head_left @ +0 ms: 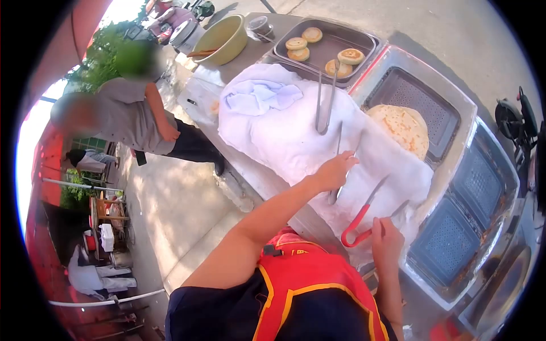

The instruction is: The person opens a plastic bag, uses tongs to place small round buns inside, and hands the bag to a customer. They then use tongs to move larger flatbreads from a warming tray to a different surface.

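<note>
My left hand [336, 171] reaches over the white cloth [273, 142], its fingers closed on a pair of metal tongs [333, 196] that shows above and below the hand. Closer to my body, my right hand [388, 241] grips red-handled tongs [357, 224], whose metal arms point away over the cloth. Another pair of metal tongs [325, 111] rests farther off, its tips reaching the tray of buns. A round browned flatbread [401, 129] lies beside the cloth, partly on a perforated tray. A folded pale cloth [259, 96] sits on top of the white one.
Several round buns [311, 35] lie in a dark tray [318, 59] at the back. Left of it are a plastic cup [260, 27] and a yellowish basin [226, 42]. Perforated trays [443, 238] fill the right side. A person [133, 116] stands across the table.
</note>
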`<action>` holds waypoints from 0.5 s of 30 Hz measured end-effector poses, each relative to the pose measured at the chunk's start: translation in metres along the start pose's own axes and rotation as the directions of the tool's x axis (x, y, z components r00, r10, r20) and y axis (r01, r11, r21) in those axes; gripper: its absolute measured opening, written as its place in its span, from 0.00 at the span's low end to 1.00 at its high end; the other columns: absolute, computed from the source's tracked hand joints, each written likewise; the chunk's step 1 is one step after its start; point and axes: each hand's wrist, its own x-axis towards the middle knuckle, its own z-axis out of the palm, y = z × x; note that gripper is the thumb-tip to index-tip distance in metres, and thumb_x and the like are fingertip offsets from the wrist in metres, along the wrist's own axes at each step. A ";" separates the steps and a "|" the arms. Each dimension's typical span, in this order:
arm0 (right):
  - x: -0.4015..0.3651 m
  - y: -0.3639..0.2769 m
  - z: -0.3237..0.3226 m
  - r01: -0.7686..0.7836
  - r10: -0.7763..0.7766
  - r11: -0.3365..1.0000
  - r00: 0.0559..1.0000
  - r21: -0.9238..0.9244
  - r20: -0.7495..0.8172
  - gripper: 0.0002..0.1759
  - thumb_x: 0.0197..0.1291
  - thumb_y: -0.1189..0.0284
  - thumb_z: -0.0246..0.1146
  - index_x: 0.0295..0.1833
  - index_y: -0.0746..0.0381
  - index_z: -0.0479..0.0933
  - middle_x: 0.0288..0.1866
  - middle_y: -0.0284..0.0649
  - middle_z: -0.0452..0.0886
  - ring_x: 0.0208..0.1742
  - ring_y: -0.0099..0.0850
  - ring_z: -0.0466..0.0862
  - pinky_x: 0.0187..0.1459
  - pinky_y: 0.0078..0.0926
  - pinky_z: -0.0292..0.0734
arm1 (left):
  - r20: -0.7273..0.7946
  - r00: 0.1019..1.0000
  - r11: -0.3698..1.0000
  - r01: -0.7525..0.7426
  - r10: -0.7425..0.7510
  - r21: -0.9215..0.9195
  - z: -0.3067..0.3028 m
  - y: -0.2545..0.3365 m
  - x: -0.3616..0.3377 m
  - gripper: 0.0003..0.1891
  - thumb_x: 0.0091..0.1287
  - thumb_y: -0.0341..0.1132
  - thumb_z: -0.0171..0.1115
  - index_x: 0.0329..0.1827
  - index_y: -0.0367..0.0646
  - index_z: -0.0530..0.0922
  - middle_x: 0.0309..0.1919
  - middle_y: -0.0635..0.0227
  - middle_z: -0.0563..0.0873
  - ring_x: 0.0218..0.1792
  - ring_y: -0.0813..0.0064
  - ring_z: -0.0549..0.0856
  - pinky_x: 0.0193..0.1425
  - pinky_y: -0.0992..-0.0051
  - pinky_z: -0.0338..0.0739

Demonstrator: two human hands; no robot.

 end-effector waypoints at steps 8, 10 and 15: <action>0.019 -0.002 -0.033 -0.001 0.115 0.919 0.957 -0.395 0.266 0.16 0.58 0.63 0.51 0.40 0.64 0.76 0.36 0.54 0.78 0.37 0.48 0.78 0.42 0.44 0.71 | -0.232 0.972 0.999 0.045 -0.048 -0.018 -0.011 0.018 -0.040 0.23 0.53 0.23 0.50 0.56 0.39 0.69 0.62 0.52 0.64 0.58 0.57 0.70 0.60 0.65 0.66; 0.025 -0.002 -0.028 0.026 0.176 0.856 0.925 -0.516 0.338 0.15 0.60 0.64 0.49 0.40 0.63 0.76 0.38 0.52 0.78 0.40 0.48 0.77 0.43 0.44 0.71 | -0.244 0.968 0.997 0.049 -0.064 -0.067 -0.024 0.021 -0.066 0.22 0.55 0.25 0.50 0.56 0.38 0.68 0.62 0.51 0.64 0.58 0.56 0.70 0.60 0.65 0.65; 0.032 -0.012 -0.039 0.239 -0.013 0.799 0.924 -0.552 0.382 0.15 0.61 0.67 0.49 0.46 0.63 0.77 0.49 0.47 0.77 0.52 0.44 0.75 0.53 0.38 0.69 | -0.305 0.943 0.991 0.137 -0.132 -0.006 -0.039 0.003 -0.159 0.20 0.58 0.25 0.47 0.57 0.39 0.67 0.61 0.51 0.65 0.57 0.53 0.70 0.60 0.64 0.66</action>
